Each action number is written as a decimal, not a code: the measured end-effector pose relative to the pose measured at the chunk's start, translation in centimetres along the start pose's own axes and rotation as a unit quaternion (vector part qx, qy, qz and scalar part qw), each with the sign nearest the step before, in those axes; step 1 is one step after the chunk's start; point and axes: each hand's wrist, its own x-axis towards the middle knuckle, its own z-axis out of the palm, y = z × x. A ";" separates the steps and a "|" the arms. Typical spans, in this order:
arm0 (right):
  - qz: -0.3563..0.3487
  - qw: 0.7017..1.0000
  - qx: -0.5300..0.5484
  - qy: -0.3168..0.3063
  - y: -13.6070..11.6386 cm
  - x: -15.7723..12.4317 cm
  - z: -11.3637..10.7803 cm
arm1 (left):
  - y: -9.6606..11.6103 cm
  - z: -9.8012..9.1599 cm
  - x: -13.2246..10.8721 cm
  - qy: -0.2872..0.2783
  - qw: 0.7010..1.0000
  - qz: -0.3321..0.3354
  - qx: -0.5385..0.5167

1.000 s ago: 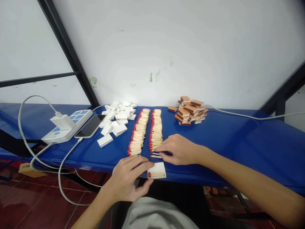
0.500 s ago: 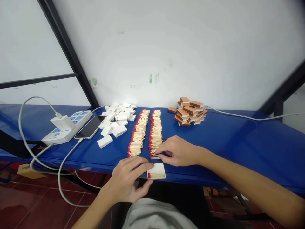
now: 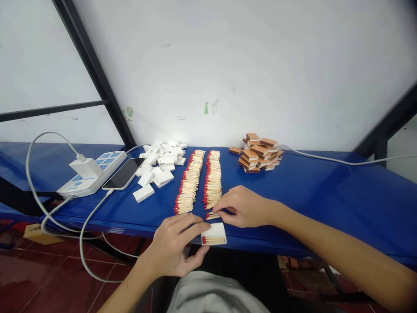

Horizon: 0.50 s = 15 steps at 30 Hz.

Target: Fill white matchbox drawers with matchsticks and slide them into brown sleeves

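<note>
At the table's front edge, my left hand (image 3: 179, 243) grips a small white matchbox tray (image 3: 217, 228) between thumb and fingers. A few red-headed matches (image 3: 215, 240) lie along the tray's near side, heads to the left. My right hand (image 3: 244, 206) is closed in a pinch on a small bunch of matches (image 3: 210, 215), just off the near end of the right row of matches (image 3: 213, 178). Its fingers hide the bunch's right ends. Parallel to that row runs a left row of matches (image 3: 190, 182), also with heads to the left.
White matchbox trays (image 3: 163, 178) lie heaped left of the matches. Brown matchbox covers (image 3: 259, 151) are piled at the back right. A phone (image 3: 125, 173) and a power strip (image 3: 107, 167) with looping white cables occupy the left of the blue table (image 3: 319, 191).
The small bunch at my right fingertips has come slightly away from the right row, toward me, leaving a narrow gap. My left hand and the tray have stayed in place.
</note>
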 end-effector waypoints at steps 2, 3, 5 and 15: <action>-0.007 1.000 0.005 0.001 0.0 0.0 0.0 | 0.0 0.0 0.0 0.000 1.000 0.002 -0.002; -0.010 1.000 0.008 0.003 0.0 -0.1 -0.1 | 0.0 0.0 0.0 0.000 1.000 0.003 -0.002; -0.014 1.000 0.010 0.007 -0.1 -0.1 -0.1 | 0.0 0.0 0.0 -0.001 1.000 0.002 0.000; -0.023 0.999 -0.009 0.020 0.0 -0.1 0.0 | 0.0 -0.2 0.1 0.001 1.000 0.011 0.001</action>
